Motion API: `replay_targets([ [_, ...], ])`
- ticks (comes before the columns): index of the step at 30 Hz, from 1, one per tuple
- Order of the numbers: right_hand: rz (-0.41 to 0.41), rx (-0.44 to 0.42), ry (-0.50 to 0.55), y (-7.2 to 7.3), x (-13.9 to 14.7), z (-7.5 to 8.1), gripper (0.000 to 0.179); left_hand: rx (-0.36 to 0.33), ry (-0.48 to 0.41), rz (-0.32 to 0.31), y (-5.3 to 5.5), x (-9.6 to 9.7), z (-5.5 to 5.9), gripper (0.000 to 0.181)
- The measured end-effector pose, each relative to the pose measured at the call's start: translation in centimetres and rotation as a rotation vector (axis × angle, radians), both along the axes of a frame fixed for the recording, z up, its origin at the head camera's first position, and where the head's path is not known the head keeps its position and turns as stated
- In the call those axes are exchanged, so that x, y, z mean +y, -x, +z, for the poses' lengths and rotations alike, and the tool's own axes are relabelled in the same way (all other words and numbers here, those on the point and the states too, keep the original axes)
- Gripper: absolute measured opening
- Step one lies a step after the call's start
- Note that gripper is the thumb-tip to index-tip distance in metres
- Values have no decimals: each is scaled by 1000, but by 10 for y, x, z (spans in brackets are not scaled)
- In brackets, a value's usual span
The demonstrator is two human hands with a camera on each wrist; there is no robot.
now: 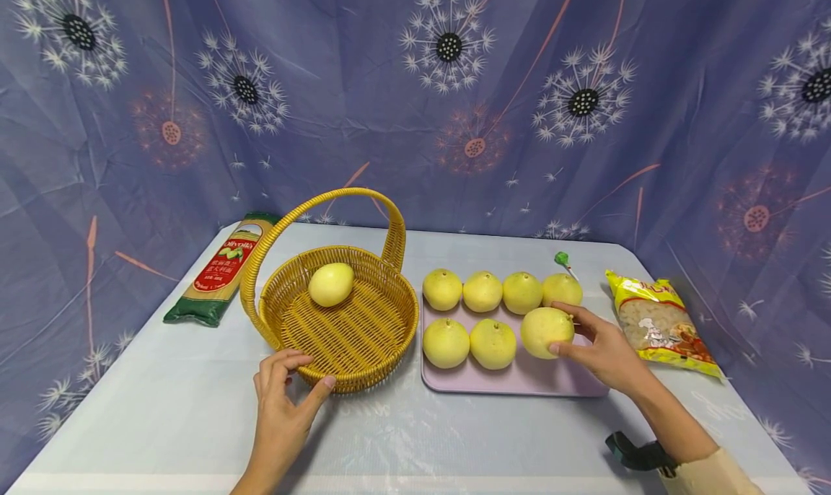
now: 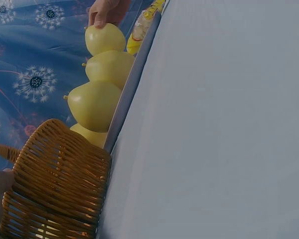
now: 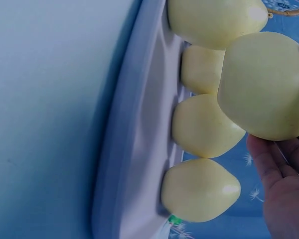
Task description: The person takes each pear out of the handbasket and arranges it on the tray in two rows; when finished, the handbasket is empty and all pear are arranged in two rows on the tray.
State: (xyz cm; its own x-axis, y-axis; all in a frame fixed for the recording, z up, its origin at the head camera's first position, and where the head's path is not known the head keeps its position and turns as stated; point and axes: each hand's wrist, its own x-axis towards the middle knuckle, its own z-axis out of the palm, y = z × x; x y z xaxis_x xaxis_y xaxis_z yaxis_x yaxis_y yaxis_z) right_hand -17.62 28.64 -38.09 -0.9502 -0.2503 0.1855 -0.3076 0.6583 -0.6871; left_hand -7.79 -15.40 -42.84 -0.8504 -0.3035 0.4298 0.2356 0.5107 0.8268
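My right hand (image 1: 600, 351) grips a pale yellow melon (image 1: 547, 333) just above the front row of a pink tray (image 1: 519, 387). In the right wrist view that melon (image 3: 264, 84) is lifted clear of the tray, fingers around its side. Several more melons (image 1: 493, 343) sit on the tray in two rows, stems mostly up. My left hand (image 1: 282, 401) holds the near left rim of a woven yellow-brown basket (image 1: 353, 336), thumb outside and fingertips over the edge. Inside the basket, toward the back, lies a single melon (image 1: 332, 284).
A green and red pack of pasta (image 1: 227, 264) lies left of the basket, whose tall arched handle (image 1: 350, 192) rises over it. Right of the tray lies a yellow snack bag (image 1: 665, 325). A green-wrapped lollipop (image 1: 562, 260) is behind the tray. A patterned curtain hangs behind.
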Motion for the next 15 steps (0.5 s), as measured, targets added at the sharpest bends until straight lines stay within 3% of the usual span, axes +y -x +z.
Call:
replay_targets([
  [15,-4,-6,-78,5,3,-16,67,-4,-3,0,0,0,1,39],
])
